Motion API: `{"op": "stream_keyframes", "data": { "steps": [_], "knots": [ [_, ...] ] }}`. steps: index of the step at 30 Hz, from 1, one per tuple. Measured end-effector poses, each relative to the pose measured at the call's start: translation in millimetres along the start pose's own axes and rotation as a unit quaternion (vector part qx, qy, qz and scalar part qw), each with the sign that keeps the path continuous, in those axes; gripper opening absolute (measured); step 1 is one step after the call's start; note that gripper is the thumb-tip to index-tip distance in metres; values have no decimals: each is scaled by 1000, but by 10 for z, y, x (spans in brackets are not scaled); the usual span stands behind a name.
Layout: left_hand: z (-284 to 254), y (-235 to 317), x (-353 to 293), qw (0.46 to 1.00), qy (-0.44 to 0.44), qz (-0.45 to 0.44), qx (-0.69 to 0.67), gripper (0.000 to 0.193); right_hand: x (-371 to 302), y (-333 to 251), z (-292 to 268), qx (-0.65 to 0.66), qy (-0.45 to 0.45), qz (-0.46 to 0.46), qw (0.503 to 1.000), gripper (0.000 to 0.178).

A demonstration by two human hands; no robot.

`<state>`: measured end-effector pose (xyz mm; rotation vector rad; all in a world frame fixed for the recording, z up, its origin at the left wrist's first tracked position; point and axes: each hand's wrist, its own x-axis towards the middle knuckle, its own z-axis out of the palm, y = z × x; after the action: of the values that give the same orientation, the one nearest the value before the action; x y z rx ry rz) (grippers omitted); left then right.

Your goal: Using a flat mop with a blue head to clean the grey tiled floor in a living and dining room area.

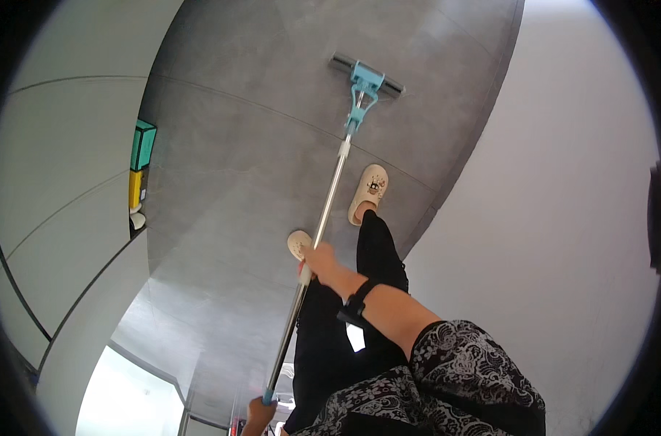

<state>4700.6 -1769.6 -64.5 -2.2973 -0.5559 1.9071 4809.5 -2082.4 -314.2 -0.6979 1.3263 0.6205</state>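
Note:
A sponge mop (pixel 366 75) with a light blue head and a long metal pole slants from the far floor down toward me. Its dark grey roller-like head rests on the grey tiled floor (pixel 236 138). My right hand (pixel 317 261) is wrapped around the middle of the pole, by a pale collar. At the lower edge, my left hand (pixel 260 412) grips the blue end of the handle. A dark band with a small device (pixel 354 311) sits on my right forearm. Both hands are closed on the pole, and their fingers are partly hidden.
My feet stand in beige clogs (pixel 373 186) close to the pole. Pale cabinets (pixel 76 123) line the left side, with a green box (pixel 143 145) and a yellow box (pixel 135 190) at their foot. A white wall (pixel 549 218) with dark skirting rises on the right.

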Motion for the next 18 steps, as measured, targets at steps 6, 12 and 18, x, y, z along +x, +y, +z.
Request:
{"op": "stream_keyframes", "data": {
  "steps": [6,12,18],
  "knots": [
    [313,-1116,-142,994,60,81,50,37,-369,368,318,-85,-24,45,995,19],
    [309,-1240,-606,997,-55,-50,-1,37,-906,1667,597,-75,-243,307,917,24],
    [35,-1009,-656,995,-75,-63,-1,38,-476,1223,457,0,-206,188,960,23]
  ]
}}
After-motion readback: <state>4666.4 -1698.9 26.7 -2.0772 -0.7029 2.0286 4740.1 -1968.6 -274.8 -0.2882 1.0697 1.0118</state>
